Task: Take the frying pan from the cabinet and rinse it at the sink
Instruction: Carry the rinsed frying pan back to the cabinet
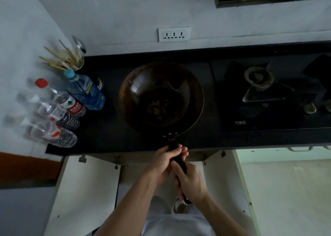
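- The dark, round metal frying pan (160, 96) sits over the black countertop (107, 132); whether resting or lifted is unclear.
- The left hand (165, 161) and right hand (190, 181) wrap its black handle (176, 155), fingers closed.
- Swinging left risks toppling the clear plastic bottles (59, 114); open white cabinet doors (86, 187) could catch shins.

Frying pan (161, 94) dark brown (rusty specks), countertop (107, 132) black, bottle (86, 92) blue.

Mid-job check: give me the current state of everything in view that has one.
frying pan: upright over the counter, residue inside
left hand: gripping the handle near the pan
right hand: gripping the handle lower down
cabinet doors: open
gas burner: unlit
blue-capped bottle: capped
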`<state>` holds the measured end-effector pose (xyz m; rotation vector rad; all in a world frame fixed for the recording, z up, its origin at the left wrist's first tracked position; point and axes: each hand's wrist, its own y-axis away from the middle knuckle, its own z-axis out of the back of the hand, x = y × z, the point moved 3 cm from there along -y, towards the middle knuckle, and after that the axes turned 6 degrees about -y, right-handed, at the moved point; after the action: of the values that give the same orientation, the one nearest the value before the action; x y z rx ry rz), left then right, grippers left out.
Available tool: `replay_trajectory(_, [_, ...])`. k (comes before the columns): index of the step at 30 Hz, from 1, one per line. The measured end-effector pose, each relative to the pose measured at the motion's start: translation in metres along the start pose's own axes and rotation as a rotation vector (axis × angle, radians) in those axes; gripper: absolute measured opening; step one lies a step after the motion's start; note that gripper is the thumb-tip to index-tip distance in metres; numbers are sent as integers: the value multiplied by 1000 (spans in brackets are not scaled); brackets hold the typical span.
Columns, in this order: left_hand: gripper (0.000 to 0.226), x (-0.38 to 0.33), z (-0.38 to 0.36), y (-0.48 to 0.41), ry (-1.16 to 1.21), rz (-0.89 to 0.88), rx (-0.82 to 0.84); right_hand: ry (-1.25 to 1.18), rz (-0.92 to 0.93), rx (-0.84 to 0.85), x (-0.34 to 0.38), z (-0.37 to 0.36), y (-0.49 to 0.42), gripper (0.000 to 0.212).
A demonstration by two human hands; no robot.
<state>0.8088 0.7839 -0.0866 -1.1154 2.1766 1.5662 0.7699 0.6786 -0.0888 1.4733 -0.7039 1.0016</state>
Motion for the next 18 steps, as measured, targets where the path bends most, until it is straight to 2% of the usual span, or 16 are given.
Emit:
replay_trajectory(5, [16, -16, -6, -23, -15, 29, -7, -3, -46, -28, 10, 5, -24, 34])
replay_trajectory(13, [24, -40, -3, -50, -102, 89, 53, -65, -87, -105, 20, -4, -51, 36])
replay_trajectory(18, [13, -51, -1, -63, -143, 119, 91, -125, -109, -161, 25, -11, -62, 35])
